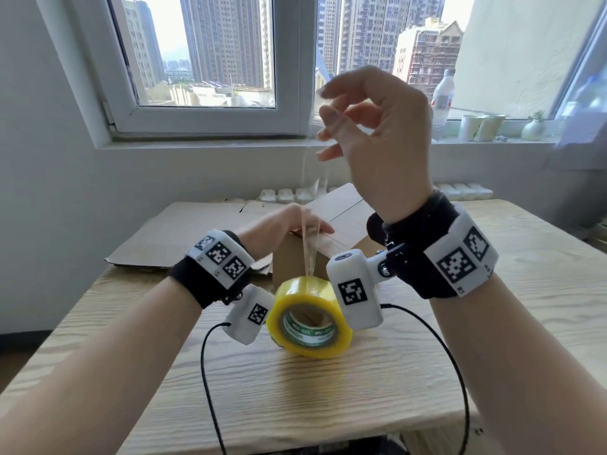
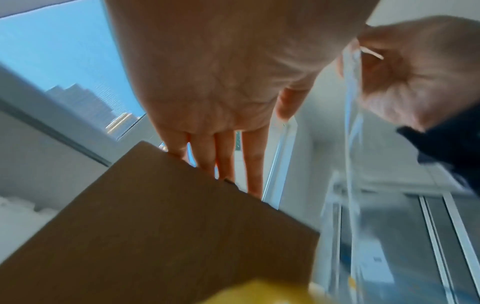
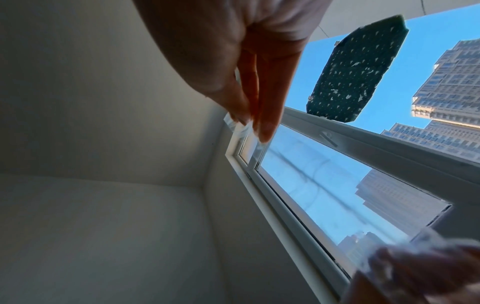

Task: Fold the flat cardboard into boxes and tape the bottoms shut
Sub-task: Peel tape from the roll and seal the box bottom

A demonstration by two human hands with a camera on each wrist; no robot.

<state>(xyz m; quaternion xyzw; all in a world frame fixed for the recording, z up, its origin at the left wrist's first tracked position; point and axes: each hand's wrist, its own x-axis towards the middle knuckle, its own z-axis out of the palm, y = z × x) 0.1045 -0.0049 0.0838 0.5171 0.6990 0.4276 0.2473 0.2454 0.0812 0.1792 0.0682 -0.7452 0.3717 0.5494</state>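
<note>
Box [image 1: 315, 254] stands mid-bench [image 1: 361, 382], yellow tape roll [image 1: 310, 318] just in front. Left hand [image 1: 279, 229] flat on box top, fingers straight. Right hand [image 1: 374, 133] above box, grip pinching clear tape strip [image 1: 310, 231] drawn from roll. Flat cardboard [image 1: 184, 231] behind box.

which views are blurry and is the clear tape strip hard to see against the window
Head view: sharp; the tape strip nearly vanishes against the bright window. Left wrist view: motion-blurred, the right hand and yellow tape roll smeared. Right wrist view: fingers backlit and dark, strip end glinting.
</note>
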